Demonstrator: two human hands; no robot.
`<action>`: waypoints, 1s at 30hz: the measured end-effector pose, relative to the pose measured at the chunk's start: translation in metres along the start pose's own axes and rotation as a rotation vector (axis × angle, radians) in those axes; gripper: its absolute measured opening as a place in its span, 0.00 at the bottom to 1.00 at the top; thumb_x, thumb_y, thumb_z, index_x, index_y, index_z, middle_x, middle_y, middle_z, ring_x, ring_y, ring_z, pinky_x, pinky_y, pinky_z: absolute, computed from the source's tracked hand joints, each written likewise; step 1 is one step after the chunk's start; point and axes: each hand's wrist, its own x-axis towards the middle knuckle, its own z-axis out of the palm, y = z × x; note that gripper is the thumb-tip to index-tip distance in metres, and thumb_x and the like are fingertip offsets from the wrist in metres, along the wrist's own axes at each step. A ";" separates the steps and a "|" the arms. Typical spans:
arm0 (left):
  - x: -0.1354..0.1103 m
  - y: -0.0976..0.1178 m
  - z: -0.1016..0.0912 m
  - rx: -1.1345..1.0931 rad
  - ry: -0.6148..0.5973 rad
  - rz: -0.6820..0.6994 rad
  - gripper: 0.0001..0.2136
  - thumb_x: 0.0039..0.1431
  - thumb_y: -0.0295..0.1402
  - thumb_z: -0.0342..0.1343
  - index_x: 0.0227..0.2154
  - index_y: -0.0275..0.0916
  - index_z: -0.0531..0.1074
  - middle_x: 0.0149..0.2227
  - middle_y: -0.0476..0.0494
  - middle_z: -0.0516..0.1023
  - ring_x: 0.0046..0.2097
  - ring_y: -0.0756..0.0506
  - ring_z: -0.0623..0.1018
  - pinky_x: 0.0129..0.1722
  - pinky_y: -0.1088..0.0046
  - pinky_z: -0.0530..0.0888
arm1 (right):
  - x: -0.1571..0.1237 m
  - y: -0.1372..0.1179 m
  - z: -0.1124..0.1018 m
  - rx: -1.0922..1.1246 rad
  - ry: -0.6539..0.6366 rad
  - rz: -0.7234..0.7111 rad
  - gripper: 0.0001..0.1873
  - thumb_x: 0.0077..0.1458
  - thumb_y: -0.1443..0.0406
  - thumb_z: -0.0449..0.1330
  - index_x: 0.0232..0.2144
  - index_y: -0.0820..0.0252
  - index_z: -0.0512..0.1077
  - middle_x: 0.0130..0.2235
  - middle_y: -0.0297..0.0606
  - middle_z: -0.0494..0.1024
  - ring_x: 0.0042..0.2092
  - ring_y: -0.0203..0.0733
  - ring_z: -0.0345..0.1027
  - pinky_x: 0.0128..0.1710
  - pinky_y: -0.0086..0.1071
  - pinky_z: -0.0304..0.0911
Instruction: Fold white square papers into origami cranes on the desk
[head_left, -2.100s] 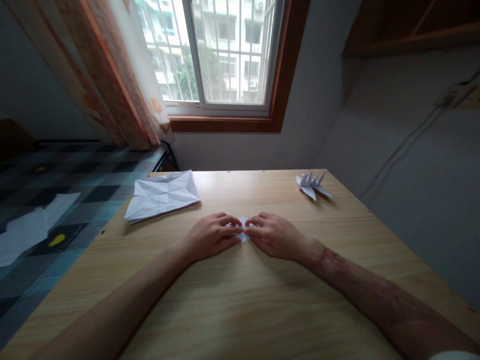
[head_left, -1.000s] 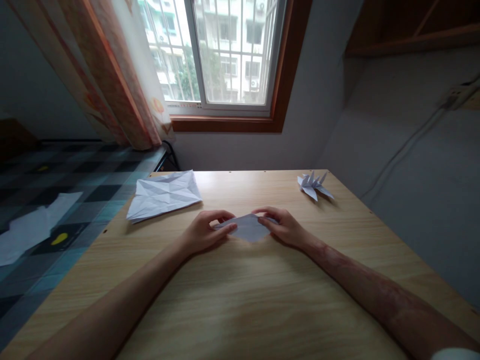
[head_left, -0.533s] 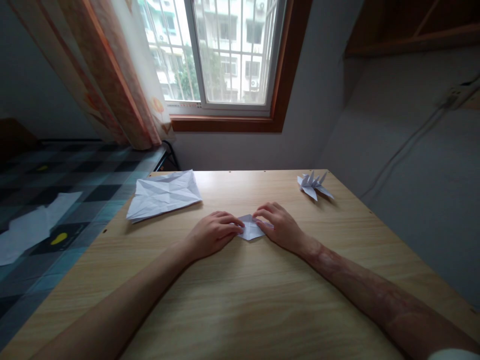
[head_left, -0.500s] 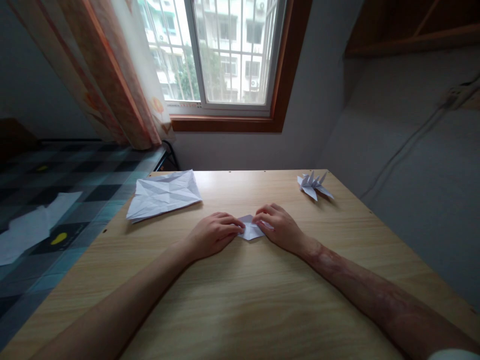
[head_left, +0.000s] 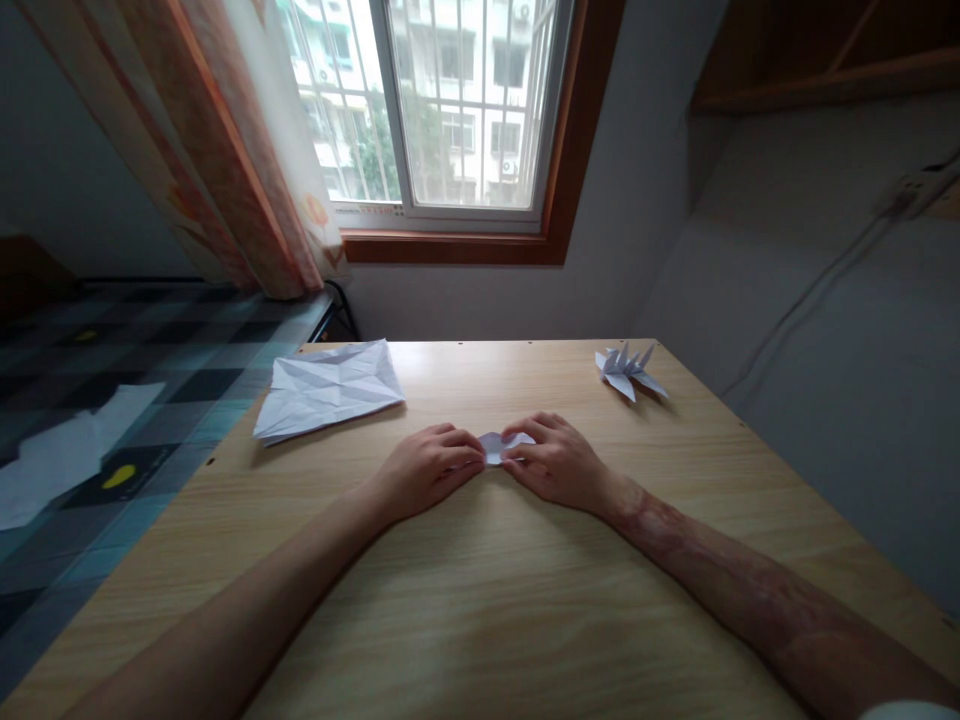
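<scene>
A small folded piece of white paper (head_left: 498, 445) lies on the wooden table (head_left: 487, 600), between my two hands. My left hand (head_left: 424, 470) rests knuckles up with its fingers curled and pressed onto the paper's left side. My right hand (head_left: 559, 462) pinches the paper's right side with curled fingers. Most of the paper is hidden under my fingertips; only a small middle part shows.
A creased, unfolded white sheet (head_left: 328, 388) lies at the table's back left. A finished white origami figure with pointed flaps (head_left: 627, 370) sits at the back right. A bed with a checkered cover (head_left: 112, 390) stands left of the table; a window and wall are behind.
A second ago the paper was held up as a wider flat shape between my fingertips. Since then it has come down flat on the table, and my hands have closed in over it.
</scene>
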 end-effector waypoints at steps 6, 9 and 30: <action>0.001 0.005 0.004 -0.002 0.042 -0.111 0.10 0.77 0.34 0.56 0.42 0.42 0.82 0.42 0.43 0.86 0.42 0.44 0.83 0.44 0.67 0.78 | 0.002 0.008 0.005 0.143 -0.031 0.102 0.07 0.71 0.62 0.67 0.37 0.54 0.79 0.43 0.40 0.85 0.46 0.47 0.77 0.52 0.44 0.70; 0.000 0.005 0.006 0.017 0.044 -0.119 0.09 0.76 0.33 0.56 0.43 0.43 0.82 0.44 0.43 0.86 0.43 0.44 0.83 0.44 0.67 0.77 | 0.002 0.010 0.005 0.202 -0.043 0.139 0.04 0.70 0.63 0.68 0.39 0.55 0.80 0.44 0.40 0.84 0.47 0.47 0.77 0.52 0.43 0.71; -0.001 0.007 0.007 0.183 0.079 -0.045 0.07 0.75 0.35 0.60 0.42 0.43 0.83 0.56 0.42 0.85 0.51 0.41 0.84 0.55 0.60 0.77 | 0.003 0.004 0.000 0.222 -0.103 0.051 0.19 0.73 0.66 0.65 0.62 0.48 0.79 0.59 0.42 0.84 0.58 0.50 0.78 0.61 0.48 0.73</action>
